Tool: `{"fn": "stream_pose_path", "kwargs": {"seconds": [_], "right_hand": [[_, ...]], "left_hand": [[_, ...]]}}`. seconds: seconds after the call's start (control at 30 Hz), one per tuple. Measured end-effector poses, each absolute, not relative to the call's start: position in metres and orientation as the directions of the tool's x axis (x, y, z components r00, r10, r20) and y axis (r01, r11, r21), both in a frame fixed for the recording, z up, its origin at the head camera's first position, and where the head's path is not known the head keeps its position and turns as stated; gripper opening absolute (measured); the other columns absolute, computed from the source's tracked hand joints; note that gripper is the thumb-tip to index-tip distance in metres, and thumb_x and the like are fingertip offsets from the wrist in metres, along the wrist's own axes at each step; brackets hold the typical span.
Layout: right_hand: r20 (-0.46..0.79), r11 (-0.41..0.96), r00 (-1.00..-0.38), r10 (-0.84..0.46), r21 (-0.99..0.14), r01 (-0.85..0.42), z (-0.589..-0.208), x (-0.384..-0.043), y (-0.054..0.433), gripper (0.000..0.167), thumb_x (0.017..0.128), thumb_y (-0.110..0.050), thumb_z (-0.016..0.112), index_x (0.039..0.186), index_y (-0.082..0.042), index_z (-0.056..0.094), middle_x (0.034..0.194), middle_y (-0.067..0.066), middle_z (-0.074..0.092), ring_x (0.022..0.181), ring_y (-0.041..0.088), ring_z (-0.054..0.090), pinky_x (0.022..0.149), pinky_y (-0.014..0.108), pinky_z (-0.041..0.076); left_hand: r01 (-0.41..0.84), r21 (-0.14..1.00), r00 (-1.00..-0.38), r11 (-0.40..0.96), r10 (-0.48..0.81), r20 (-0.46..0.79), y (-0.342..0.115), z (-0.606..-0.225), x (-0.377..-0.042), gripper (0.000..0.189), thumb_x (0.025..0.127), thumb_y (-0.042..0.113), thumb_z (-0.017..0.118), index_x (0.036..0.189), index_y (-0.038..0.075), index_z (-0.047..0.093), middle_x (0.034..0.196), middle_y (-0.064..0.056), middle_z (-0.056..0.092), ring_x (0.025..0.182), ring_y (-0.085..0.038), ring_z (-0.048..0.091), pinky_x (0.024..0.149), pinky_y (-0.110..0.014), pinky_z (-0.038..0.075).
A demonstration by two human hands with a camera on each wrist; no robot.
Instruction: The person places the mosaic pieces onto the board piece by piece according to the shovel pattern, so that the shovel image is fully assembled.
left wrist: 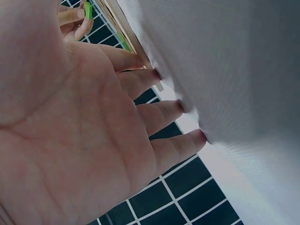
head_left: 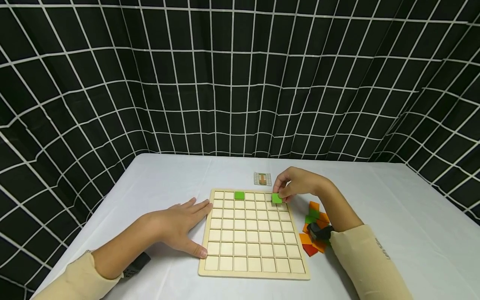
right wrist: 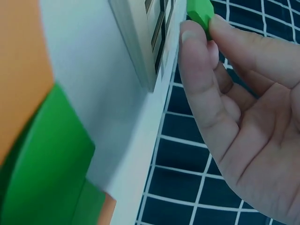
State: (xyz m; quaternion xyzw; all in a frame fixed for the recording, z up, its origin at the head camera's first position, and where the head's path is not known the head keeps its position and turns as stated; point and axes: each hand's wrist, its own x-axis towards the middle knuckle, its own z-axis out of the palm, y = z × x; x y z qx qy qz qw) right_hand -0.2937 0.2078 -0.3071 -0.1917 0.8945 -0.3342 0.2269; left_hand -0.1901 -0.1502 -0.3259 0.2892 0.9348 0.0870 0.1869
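From my head, I see my right hand (head_left: 298, 181) pinching a green tile (head_left: 276, 198) over the far right corner of the board (head_left: 258, 275); whether the tile touches the wood, I cannot tell. My left hand (head_left: 180, 225) grips nothing: its fingers are spread, with thumb and fingertips at the board's left edge. Another green tile (head_left: 239, 195) sits in the far row, third cell from the left. Beyond the board lies a small card (head_left: 262, 179). To the right, on the surface (head_left: 168, 175), there is a heap (head_left: 305, 238) of orange, green and red tiles, with a black thing (head_left: 318, 231) over it. I judge the step in hand to be fitting the tile into a cell, so I should square its sides to the ridges before pressing.

From my left wrist, the fingers reach out straight and apart, tips down at the surface beside the board. That brace suits the work: light, steady pressure should stop the board sliding.

From my right wrist, thumb and forefinger hold the tile by its edge. A grip high on the edge would be best, so that no fingertip gets caught beneath; letting go too early could leave it tilted across a ridge.
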Motion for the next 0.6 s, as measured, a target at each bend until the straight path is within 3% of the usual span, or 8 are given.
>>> {"fn": "stream_pose_path", "kwargs": {"seconds": [0.6], "right_hand": [[-0.256, 0.633, -0.837, -0.483, -0.763, -0.132, -0.311, -0.292, 0.185, 0.006, 0.090, 0.007, 0.067, 0.093, 0.003, 0.070, 0.082, 0.015, 0.068, 0.075, 0.029, 0.070, 0.073, 0.040, 0.060]], "left_hand": [[0.511, 0.274, -0.762, 0.815, 0.577, -0.295, -0.152, -0.327, -0.190, 0.123, 0.073, 0.080, 0.066, 0.161, 0.010, 0.018, 0.166, -0.007, 0.018, 0.150, -0.039, 0.011, 0.117, -0.059, 0.019]]}}
